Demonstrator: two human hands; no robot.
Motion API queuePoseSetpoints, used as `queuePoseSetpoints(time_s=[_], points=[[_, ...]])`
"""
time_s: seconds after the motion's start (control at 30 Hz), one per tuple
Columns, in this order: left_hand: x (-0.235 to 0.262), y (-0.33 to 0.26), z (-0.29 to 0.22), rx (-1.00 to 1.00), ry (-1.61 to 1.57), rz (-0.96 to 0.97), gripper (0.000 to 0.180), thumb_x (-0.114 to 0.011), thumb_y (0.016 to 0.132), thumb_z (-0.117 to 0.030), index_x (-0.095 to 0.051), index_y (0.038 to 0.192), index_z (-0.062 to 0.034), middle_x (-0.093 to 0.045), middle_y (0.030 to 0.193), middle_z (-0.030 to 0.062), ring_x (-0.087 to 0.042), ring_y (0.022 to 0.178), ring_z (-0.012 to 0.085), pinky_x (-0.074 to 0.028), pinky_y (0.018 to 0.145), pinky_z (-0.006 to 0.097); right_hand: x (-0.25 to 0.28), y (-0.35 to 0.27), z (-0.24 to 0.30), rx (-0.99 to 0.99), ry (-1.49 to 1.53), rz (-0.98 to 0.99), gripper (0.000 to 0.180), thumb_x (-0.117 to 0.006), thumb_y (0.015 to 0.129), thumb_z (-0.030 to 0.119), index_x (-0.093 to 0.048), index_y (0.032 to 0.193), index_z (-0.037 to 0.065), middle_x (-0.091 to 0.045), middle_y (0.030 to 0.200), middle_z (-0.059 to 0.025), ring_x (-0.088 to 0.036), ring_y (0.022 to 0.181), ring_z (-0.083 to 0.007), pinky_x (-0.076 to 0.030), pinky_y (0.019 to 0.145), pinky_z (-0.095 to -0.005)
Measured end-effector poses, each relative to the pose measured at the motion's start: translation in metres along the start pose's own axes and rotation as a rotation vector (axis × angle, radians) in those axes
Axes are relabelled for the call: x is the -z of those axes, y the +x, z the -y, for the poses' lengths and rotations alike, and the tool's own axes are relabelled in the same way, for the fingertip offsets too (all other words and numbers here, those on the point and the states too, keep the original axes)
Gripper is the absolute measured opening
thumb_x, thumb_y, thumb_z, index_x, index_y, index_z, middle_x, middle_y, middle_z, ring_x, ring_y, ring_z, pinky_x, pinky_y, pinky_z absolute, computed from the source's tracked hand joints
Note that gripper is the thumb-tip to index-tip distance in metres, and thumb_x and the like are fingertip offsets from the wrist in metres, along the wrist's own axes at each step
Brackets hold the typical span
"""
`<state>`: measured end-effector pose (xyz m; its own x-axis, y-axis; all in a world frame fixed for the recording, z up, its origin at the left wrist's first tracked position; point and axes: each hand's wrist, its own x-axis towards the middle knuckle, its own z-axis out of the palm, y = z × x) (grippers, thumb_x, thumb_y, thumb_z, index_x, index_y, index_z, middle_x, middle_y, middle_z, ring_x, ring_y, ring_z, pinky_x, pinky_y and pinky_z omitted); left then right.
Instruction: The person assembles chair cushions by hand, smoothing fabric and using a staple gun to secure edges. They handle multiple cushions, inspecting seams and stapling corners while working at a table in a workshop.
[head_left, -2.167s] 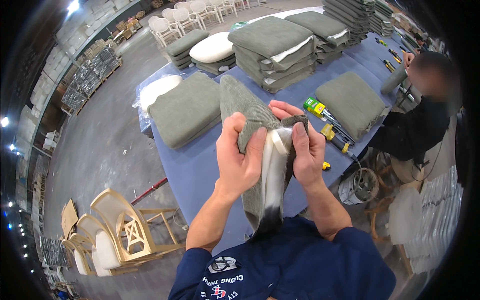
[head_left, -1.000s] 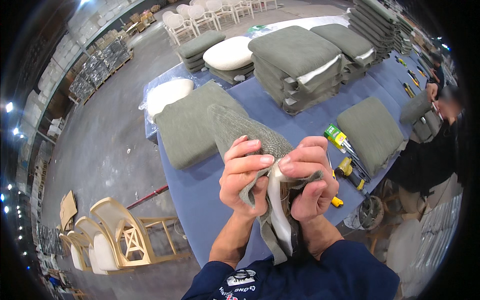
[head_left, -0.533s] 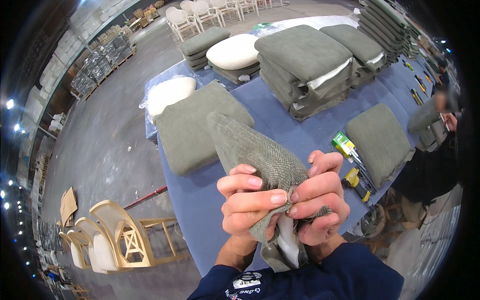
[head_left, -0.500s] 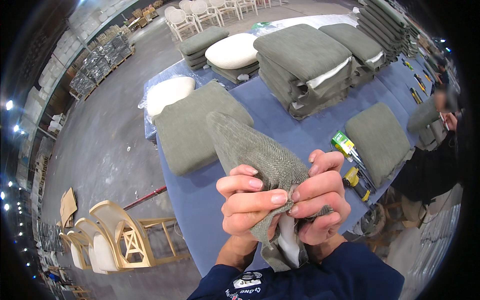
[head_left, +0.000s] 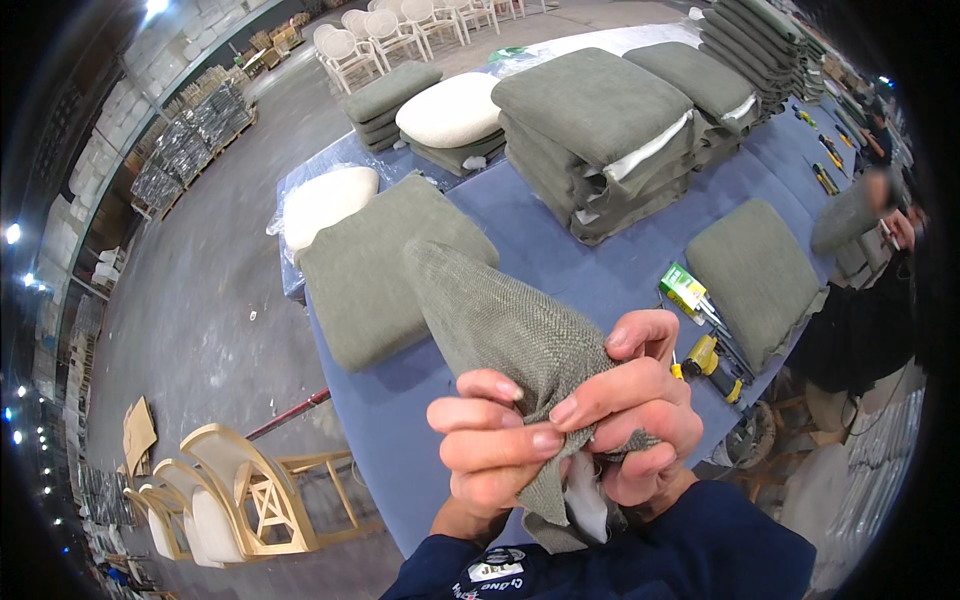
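Observation:
Close to my chest I hold up a grey-green fabric cushion cover [head_left: 510, 310] with white padding [head_left: 587, 500] showing at its open end. My left hand [head_left: 490, 435] pinches the fabric edge, fingers curled. Pressed up against it, my right hand [head_left: 645, 410] grips the gathered cloth from the other side, and a frayed flap pokes out between its fingers. The cover's far end overlaps a flat grey-green cushion [head_left: 375, 290] on the blue table [head_left: 560, 260].
A tall stack of grey-green cushions [head_left: 595, 130] stands at the table's far side, near a white cushion pad [head_left: 450, 107]. To the right lie a yellow-black tool [head_left: 712, 368], a green box [head_left: 683, 288] and another cushion [head_left: 752, 275]. A co-worker [head_left: 870, 300] is at the right edge; wooden chairs [head_left: 245, 490] stand left.
My right thumb and fingers have shifted on the gathered edge, and the hands have turned slightly. Both hands keep hold of the cover. The whole view has moved a little.

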<state>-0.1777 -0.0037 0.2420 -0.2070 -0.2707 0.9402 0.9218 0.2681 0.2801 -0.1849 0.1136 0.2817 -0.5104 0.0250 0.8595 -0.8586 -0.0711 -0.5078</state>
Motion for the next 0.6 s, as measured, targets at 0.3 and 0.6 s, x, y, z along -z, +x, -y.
queuePoseSetpoints(time_s=[0.3, 0.6], points=[[-0.015, -0.012, 0.012, -0.11, -0.113, -0.004, 0.03, -0.067, 0.096, -0.029, -0.059, 0.072, -0.013, -0.072, 0.096, -0.0032, -0.049, 0.081, 0.0142, -0.047, 0.076, 0.033, 0.007, -0.012, -0.013, 0.0, 0.043, -0.119, 0.062, -0.048, 0.108, 0.051, -0.055, 0.059, 0.013, -0.075, 0.081, 0.0017, -0.043, 0.096, -0.026, -0.035, 0.083, -0.0391], [-0.004, -0.003, 0.013, 0.05, -0.431, 0.081, 0.032, -0.057, 0.094, -0.046, -0.061, 0.098, -0.0144, -0.066, 0.108, 0.0082, -0.054, 0.105, 0.0311, -0.041, 0.098, 0.054, 0.018, -0.011, -0.01, -0.015, -0.012, -0.091, 0.062, -0.047, 0.108, 0.048, -0.053, 0.057, 0.013, -0.073, 0.078, 0.0024, -0.04, 0.093, -0.0267, -0.033, 0.081, -0.0396]])
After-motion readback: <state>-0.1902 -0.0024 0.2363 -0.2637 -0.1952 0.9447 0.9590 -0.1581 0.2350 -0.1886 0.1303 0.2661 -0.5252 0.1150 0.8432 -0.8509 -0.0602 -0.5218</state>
